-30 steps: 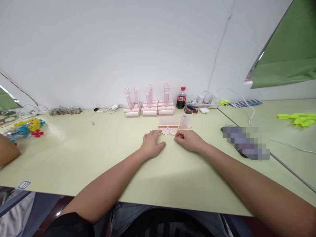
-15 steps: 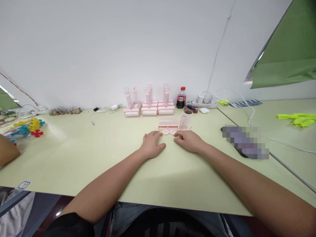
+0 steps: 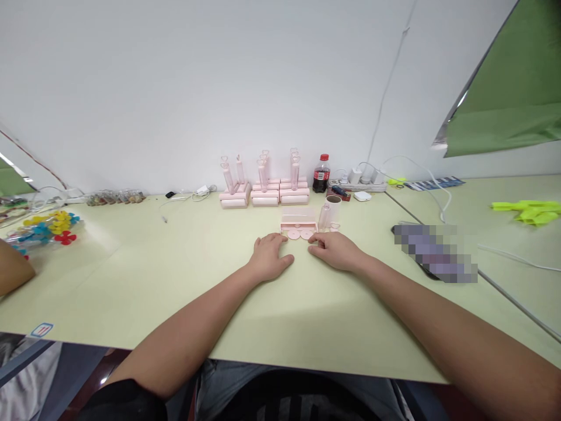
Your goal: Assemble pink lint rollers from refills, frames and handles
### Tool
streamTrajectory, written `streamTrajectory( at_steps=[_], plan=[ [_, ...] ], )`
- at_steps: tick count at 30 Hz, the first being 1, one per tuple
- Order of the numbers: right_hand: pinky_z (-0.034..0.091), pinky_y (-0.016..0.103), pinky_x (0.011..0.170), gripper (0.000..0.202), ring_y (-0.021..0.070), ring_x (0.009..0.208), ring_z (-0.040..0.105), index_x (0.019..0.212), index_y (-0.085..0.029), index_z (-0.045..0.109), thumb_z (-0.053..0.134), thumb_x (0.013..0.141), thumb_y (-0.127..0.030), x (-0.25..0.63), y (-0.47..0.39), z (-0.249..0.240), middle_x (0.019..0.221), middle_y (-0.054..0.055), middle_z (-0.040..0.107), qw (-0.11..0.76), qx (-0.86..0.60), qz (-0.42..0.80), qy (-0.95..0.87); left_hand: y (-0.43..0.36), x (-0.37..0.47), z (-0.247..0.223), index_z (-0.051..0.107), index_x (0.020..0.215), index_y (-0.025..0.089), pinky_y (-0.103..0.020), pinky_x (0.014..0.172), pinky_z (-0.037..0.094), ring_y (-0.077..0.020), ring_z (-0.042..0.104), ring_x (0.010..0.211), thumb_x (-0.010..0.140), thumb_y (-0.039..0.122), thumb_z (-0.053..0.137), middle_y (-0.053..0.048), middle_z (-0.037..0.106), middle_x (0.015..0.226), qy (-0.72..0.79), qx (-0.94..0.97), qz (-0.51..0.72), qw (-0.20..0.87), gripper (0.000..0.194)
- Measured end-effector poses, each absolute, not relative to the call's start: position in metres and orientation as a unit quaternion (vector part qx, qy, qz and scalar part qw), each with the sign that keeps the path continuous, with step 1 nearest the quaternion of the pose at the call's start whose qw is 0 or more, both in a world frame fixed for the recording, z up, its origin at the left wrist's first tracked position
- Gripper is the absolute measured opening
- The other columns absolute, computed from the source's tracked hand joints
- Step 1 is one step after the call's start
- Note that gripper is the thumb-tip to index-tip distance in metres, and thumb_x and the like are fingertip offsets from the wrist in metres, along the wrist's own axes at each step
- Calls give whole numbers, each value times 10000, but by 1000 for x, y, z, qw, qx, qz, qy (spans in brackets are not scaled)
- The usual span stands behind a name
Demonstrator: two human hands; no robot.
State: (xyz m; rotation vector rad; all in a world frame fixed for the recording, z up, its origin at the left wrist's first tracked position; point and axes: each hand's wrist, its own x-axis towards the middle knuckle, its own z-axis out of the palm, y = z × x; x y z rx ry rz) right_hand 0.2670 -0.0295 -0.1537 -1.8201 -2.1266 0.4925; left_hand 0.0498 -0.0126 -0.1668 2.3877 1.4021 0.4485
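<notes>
My left hand (image 3: 270, 257) lies on the table with its fingers stretched out and thumb apart, holding nothing. Opposite it, my right hand (image 3: 333, 250) rests palm down, fingers loosely bent and holding nothing. Just beyond my fingertips sits an open pink case (image 3: 298, 226) with a clear lid (image 3: 298, 214) raised at its back. Two round pink discs (image 3: 294, 234) lie side by side at its front, between my hands. A clear pink tube (image 3: 324, 216) stands right of the case, beside a cardboard roll (image 3: 333, 200). A small pink heart-shaped piece (image 3: 335, 225) lies behind my right hand.
Along the wall stand several pink boxes (image 3: 265, 197) topped with clear tubes, then a cola bottle (image 3: 321, 174) and a power strip (image 3: 363, 186). A phone (image 3: 432, 254) lies right. Colourful plastic flowers (image 3: 65, 237) and another person's arm (image 3: 13, 268) are at the left.
</notes>
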Motion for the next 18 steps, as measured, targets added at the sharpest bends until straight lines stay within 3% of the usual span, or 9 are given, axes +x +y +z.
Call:
streamTrajectory(
  at_steps=[18],
  plan=[
    [362, 276, 580, 275, 181, 690, 601, 1019, -198, 699, 561, 851, -367, 269, -29, -155, 764, 24, 691, 162, -628, 185, -739, -14, 49, -165, 544, 1271, 212, -498, 1164, 254, -280, 424, 1344, 825, 411, 561, -85, 511, 1408, 492, 842, 147, 163, 488]
  ],
)
